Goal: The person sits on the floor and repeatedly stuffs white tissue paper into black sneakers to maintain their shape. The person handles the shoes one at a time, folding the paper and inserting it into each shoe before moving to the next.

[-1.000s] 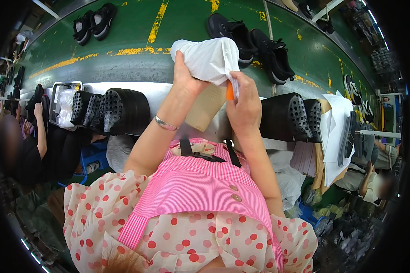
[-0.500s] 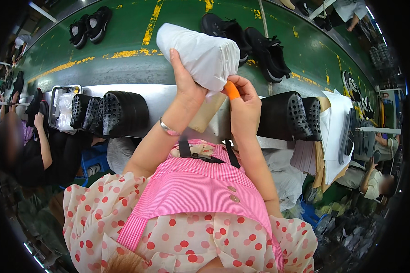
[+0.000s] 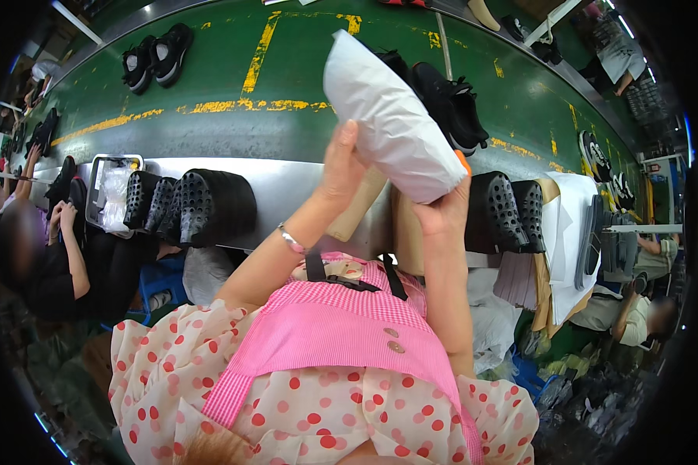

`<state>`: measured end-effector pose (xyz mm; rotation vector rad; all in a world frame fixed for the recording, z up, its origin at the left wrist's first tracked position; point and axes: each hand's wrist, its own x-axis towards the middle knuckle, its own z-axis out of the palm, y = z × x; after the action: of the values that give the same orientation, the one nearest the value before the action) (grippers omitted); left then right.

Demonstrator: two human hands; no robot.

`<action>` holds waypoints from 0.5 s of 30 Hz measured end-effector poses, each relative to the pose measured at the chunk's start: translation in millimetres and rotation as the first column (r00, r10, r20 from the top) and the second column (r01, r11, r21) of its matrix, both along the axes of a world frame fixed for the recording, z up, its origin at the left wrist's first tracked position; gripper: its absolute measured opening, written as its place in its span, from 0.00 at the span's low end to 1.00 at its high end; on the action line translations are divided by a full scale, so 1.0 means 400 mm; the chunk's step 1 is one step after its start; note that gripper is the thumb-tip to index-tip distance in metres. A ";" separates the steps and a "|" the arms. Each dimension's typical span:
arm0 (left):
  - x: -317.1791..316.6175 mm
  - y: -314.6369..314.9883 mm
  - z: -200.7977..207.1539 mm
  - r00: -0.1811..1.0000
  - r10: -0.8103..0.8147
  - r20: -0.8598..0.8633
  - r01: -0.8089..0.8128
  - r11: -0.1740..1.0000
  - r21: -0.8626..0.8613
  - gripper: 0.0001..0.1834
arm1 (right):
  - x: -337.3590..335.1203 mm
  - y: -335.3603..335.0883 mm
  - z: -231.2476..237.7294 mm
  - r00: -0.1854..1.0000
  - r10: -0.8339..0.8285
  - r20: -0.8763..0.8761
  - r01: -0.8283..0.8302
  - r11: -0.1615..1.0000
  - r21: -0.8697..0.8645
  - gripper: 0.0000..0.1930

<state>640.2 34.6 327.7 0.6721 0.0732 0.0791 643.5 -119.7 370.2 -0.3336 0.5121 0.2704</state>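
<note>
I hold a long bundle wrapped in white paper [image 3: 392, 116] up in front of me, above the green conveyor belt [image 3: 209, 70]. My left hand [image 3: 341, 167] presses its open palm and fingers against the bundle's left side. My right hand [image 3: 442, 213] grips the bundle's lower end from underneath, and a small orange object [image 3: 463, 161] shows just above its fingers. A pair of black shoes [image 3: 450, 105] lies on the belt right behind the bundle, partly hidden by it.
Black shoe soles [image 3: 194, 205] stand stacked on the steel ledge at left, more soles [image 3: 508, 213] at right beside sheets of white paper [image 3: 566, 232]. Another black shoe pair [image 3: 155, 54] rides the belt far left. A seated person in black [image 3: 62, 263] works at my left.
Both hands have lifted the white bundle higher and tilted it, so it now stretches up and away over the belt. It was crumpled smaller near my hands one second ago.
</note>
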 end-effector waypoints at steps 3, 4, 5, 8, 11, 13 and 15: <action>0.023 0.062 0.012 0.914 0.368 0.173 -0.398 0.719 0.570 0.38 | -0.011 -0.028 -0.017 0.966 -0.026 0.256 0.095 0.961 -0.260 0.18; 0.029 0.076 0.036 0.842 0.427 0.331 -0.523 0.491 0.696 0.37 | -0.019 -0.036 -0.026 0.944 0.008 0.331 0.113 0.931 -0.347 0.18; 0.050 0.096 0.045 0.704 0.373 0.605 -0.688 0.146 0.711 0.27 | -0.031 -0.029 -0.011 0.929 0.067 0.364 0.082 0.921 -0.380 0.19; 0.066 0.121 0.082 0.760 0.191 0.622 -0.649 0.153 0.745 0.18 | -0.064 0.021 0.049 0.965 0.045 0.257 0.082 0.884 -0.459 0.16; 0.077 0.135 0.080 0.844 0.392 0.366 -0.491 0.291 0.821 0.17 | -0.081 0.038 0.075 0.935 0.106 0.338 0.105 0.829 -0.550 0.11; 0.085 0.160 0.052 0.884 0.437 0.163 -0.354 0.402 0.845 0.24 | -0.085 0.045 0.072 0.924 0.139 0.357 0.115 0.788 -0.604 0.10; 0.100 0.173 0.011 0.894 0.448 -0.018 -0.281 0.591 0.757 0.24 | -0.083 0.048 0.059 0.908 0.184 0.376 0.128 0.733 -0.668 0.09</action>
<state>680.3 103.6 332.2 1.4946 0.4063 0.4660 610.1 -100.4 393.9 -1.1071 0.1513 0.0168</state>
